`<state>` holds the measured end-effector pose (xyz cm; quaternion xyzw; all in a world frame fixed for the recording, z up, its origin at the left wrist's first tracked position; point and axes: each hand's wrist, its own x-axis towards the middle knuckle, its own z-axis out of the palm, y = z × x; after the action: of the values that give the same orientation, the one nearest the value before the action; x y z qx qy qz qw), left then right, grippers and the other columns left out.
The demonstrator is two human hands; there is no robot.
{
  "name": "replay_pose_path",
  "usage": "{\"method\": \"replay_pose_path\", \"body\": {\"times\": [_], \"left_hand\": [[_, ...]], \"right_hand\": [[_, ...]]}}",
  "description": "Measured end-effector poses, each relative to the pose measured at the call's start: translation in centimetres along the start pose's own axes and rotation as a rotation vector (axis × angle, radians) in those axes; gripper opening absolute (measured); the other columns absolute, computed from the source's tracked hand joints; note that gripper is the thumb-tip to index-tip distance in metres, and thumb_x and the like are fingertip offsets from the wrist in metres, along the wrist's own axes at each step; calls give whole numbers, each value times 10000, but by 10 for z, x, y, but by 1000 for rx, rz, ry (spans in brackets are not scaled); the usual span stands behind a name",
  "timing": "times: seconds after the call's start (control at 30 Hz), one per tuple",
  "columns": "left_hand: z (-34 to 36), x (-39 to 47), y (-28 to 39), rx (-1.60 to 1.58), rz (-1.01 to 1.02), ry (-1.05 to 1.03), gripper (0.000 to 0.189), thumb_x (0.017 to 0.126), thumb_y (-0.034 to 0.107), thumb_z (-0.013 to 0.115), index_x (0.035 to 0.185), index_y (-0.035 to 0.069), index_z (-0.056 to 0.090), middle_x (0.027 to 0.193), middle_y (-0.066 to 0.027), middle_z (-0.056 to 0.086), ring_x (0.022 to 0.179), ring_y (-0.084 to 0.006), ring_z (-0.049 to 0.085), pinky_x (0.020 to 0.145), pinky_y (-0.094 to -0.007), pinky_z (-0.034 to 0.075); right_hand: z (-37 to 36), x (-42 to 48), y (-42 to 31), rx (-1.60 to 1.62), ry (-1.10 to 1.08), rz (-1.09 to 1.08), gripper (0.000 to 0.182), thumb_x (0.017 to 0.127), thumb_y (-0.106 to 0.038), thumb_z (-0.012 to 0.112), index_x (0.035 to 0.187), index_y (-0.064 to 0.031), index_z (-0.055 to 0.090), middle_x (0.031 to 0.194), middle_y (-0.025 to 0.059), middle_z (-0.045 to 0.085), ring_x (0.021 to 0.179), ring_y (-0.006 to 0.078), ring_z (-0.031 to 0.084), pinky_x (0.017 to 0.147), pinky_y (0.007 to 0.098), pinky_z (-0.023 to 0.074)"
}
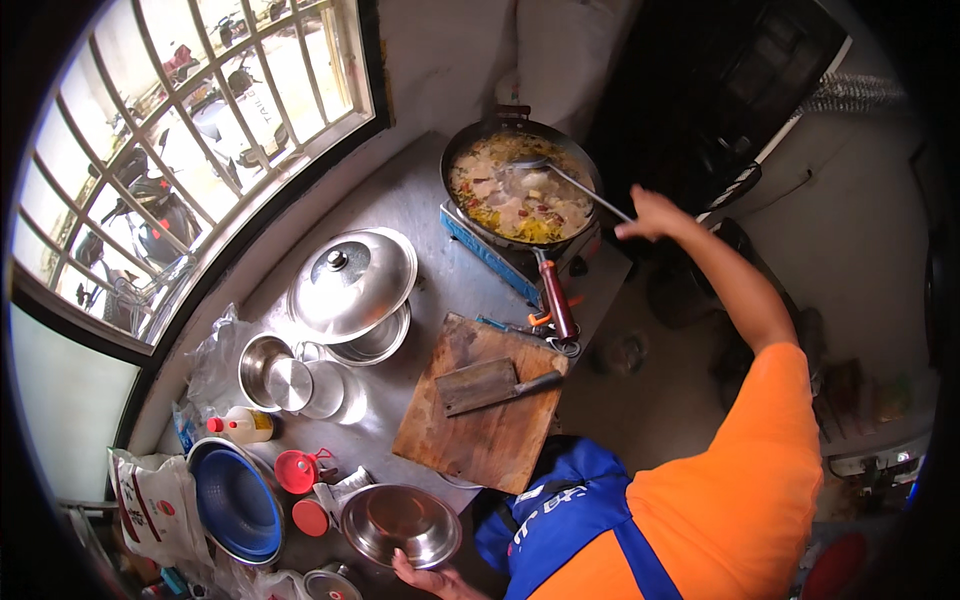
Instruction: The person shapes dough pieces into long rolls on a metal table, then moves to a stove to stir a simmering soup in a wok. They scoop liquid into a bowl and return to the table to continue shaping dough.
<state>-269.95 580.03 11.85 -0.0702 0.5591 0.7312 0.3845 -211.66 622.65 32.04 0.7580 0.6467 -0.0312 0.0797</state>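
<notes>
My left hand [426, 579] grips the near rim of a shiny stainless steel bowl [390, 514], thumb over the edge. The bowl looks bare inside. My right hand [660, 214] is stretched out beside the wok, fingers spread and slightly blurred. It is at the end of the handle of a metal ladle [581, 187]; whether the fingers grip it is unclear. The ladle's bowl rests in a soupy stew with pale pieces, yellow-green shreds and red bits [517, 191]. This fills a dark wok [446, 169] with a reddish-brown handle, set on a portable stove [487, 251].
A cleaver [476, 386] lies on a wooden cutting board [427, 420]. A domed steel lid [352, 292] leans over a steel pot [379, 341]. Steel bowls [259, 367], a plastic bottle [251, 425], a blue basket [236, 502] and red-lidded jars [296, 471] crowd the left. A barred window [187, 135] stands beyond.
</notes>
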Motion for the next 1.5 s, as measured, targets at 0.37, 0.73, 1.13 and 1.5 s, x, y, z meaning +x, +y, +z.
{"method": "replay_pose_path", "body": {"times": [0.37, 0.73, 1.13, 1.5], "left_hand": [[65, -56, -18, -77, 22, -101, 310, 957, 319, 608, 1162, 88, 639, 1178, -84, 697, 1051, -259, 702, 874, -437, 598], [33, -110, -82, -10, 77, 244, 397, 893, 372, 680, 1170, 89, 666, 1122, -55, 701, 937, -226, 691, 709, -339, 524], [4, -95, -115, -42, 72, 579, 307, 852, 394, 720, 987, 121, 683, 819, -5, 653, 667, -150, 563, 567, -305, 388], [-9, -79, -113, -13, 54, 551, 314, 851, 372, 725, 1015, 112, 662, 823, -13, 664, 661, -147, 577, 568, -300, 405]], "right_hand": [[26, -30, 62, 279, 394, -107, 278, 1027, -322, 593, 1069, -49, 568, 887, 229, 709, 849, 476, 675, 741, 562, 515], [-40, 20, 128, 392, 329, -195, 312, 1026, -331, 591, 978, -49, 717, 871, 194, 712, 835, 430, 681, 716, 500, 524], [-16, 59, 115, 1026, -287, 117, 362, 1062, -374, 574, 1022, -40, 707, 590, -48, 405, 425, 58, 297, 390, 273, 216], [0, 60, 95, 977, -155, -85, 362, 1053, -351, 599, 980, -19, 721, 603, 2, 520, 448, 114, 437, 417, 318, 326]]}}
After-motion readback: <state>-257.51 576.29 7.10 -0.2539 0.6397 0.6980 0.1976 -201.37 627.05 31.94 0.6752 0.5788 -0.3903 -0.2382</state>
